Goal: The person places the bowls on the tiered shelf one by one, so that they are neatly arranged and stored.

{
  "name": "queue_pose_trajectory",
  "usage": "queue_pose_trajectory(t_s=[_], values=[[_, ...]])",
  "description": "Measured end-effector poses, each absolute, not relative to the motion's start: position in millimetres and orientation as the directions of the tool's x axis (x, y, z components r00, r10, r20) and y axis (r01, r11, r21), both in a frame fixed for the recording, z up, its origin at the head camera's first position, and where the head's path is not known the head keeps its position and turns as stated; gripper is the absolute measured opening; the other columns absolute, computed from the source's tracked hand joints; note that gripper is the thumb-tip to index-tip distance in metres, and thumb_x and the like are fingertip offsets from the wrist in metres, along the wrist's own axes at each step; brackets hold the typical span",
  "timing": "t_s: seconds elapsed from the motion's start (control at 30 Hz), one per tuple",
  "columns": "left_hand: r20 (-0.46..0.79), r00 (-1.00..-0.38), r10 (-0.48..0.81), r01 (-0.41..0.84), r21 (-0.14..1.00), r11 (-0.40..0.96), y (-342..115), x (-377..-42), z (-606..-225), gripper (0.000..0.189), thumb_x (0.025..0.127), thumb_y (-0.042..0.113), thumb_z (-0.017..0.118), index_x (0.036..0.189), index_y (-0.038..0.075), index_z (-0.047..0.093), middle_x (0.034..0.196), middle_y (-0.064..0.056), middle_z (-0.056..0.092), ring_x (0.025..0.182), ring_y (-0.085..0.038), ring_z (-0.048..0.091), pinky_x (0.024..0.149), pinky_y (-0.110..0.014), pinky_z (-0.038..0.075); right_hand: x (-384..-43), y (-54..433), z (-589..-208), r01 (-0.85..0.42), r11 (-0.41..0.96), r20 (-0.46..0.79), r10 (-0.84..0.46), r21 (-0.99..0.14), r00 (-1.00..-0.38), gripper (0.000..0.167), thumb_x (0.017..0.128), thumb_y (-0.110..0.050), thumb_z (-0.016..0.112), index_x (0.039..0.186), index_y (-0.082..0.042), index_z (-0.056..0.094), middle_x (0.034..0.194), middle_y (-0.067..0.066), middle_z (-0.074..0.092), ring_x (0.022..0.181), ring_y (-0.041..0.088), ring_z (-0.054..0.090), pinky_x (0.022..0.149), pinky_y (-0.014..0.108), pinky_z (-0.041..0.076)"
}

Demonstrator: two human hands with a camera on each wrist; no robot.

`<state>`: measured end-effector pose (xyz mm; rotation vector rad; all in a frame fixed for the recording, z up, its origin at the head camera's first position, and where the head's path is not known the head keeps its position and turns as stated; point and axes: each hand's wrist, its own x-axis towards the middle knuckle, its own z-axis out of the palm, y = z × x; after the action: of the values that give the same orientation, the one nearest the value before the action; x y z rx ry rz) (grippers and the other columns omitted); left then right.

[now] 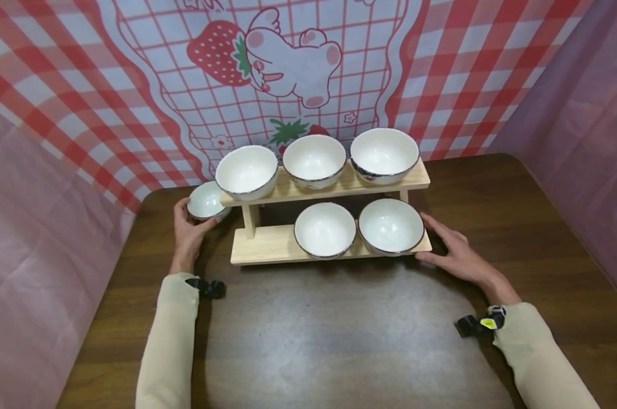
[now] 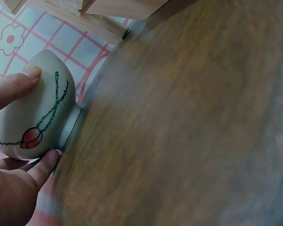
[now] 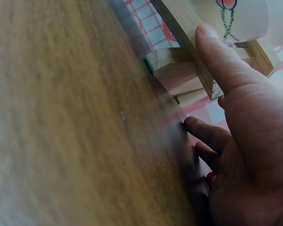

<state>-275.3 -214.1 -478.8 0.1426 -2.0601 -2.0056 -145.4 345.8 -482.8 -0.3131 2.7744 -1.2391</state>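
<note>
My left hand (image 1: 188, 230) grips a small bowl (image 1: 205, 200) at the left end of a wooden two-tier rack (image 1: 262, 241). In the left wrist view, the thumb lies along the wall of this bowl (image 2: 47, 108), which has a red bud and green stems painted on it; other fingers are by its foot. My right hand (image 1: 456, 253) is at the right end of the lower shelf, its thumb against the shelf edge (image 3: 191, 42) and its other fingers low by the tabletop. Beside it on that shelf sits a white bowl (image 1: 391, 226) with a dark rim.
Another bowl (image 1: 324, 230) stands on the lower shelf. The upper shelf carries a left bowl (image 1: 247, 170), a middle bowl (image 1: 315, 159) and a right bowl (image 1: 385, 153). Behind the brown table (image 1: 308, 329) hangs a red-checked cloth (image 1: 451, 74).
</note>
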Motion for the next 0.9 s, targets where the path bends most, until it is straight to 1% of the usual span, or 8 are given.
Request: queue_pose_trajectory(t_s=[0.1, 0.3, 0.4, 0.7, 0.9], values=[[0.113, -0.957, -0.267, 0.104, 0.993, 0.049, -214.0, -275.6, -480.2, 0.080, 0.076, -0.017, 0.072, 0.142, -0.002, 0.030, 0.154, -0.015, 0.042, 0.132, -0.023, 0.045, 0.106, -0.025, 0.040, -145.2, 345.9, -483.0, -0.149, 0.650, 0.003, -0.220, -0.745, -0.976, 0.091, 0.089, -0.028, 0.076, 0.161, -0.019, 0.021, 0.165, 0.021, 0.024, 0.149, 0.050, 0.022, 0.111, 0.076, 0.018], [0.098, -0.944, -0.316, 0.077, 0.994, 0.077, -214.5, -274.5, -482.2, 0.077, 0.075, -0.015, 0.075, 0.140, 0.000, 0.036, 0.151, -0.013, 0.047, 0.129, -0.019, 0.048, 0.104, -0.025, 0.042, -145.4, 345.2, -483.5, -0.148, 0.655, 0.002, -0.219, -0.741, -0.976, 0.091, 0.089, -0.028, 0.076, 0.161, -0.019, 0.021, 0.165, 0.021, 0.024, 0.149, 0.050, 0.022, 0.111, 0.076, 0.017], [0.101, -0.938, -0.333, 0.076, 0.993, 0.085, -214.3, -274.0, -482.6, 0.078, 0.073, -0.015, 0.076, 0.139, 0.000, 0.037, 0.150, -0.014, 0.049, 0.129, -0.019, 0.049, 0.105, -0.026, 0.042, -145.7, 345.0, -483.5, -0.154, 0.652, 0.009, -0.221, -0.742, -0.975, 0.091, 0.089, -0.028, 0.076, 0.161, -0.019, 0.021, 0.165, 0.022, 0.025, 0.149, 0.050, 0.022, 0.111, 0.076, 0.018], [0.110, -0.934, -0.341, 0.078, 0.991, 0.107, -213.8, -273.2, -482.1, 0.080, 0.073, -0.012, 0.079, 0.140, -0.001, 0.038, 0.152, -0.013, 0.050, 0.135, -0.023, 0.047, 0.114, -0.036, 0.040, -144.3, 345.8, -482.7, -0.147, 0.654, 0.001, -0.219, -0.742, -0.976, 0.091, 0.090, -0.028, 0.075, 0.161, -0.019, 0.020, 0.165, 0.022, 0.023, 0.149, 0.051, 0.022, 0.111, 0.077, 0.015], [0.102, -0.931, -0.351, 0.075, 0.993, 0.091, -213.3, -273.0, -481.6, 0.080, 0.073, -0.011, 0.080, 0.140, 0.000, 0.039, 0.153, -0.012, 0.049, 0.137, -0.024, 0.046, 0.116, -0.037, 0.039, -145.0, 345.5, -481.8, -0.154, 0.651, 0.007, -0.223, -0.743, -0.975, 0.091, 0.089, -0.027, 0.076, 0.161, -0.018, 0.020, 0.165, 0.023, 0.024, 0.149, 0.051, 0.022, 0.111, 0.077, 0.017]])
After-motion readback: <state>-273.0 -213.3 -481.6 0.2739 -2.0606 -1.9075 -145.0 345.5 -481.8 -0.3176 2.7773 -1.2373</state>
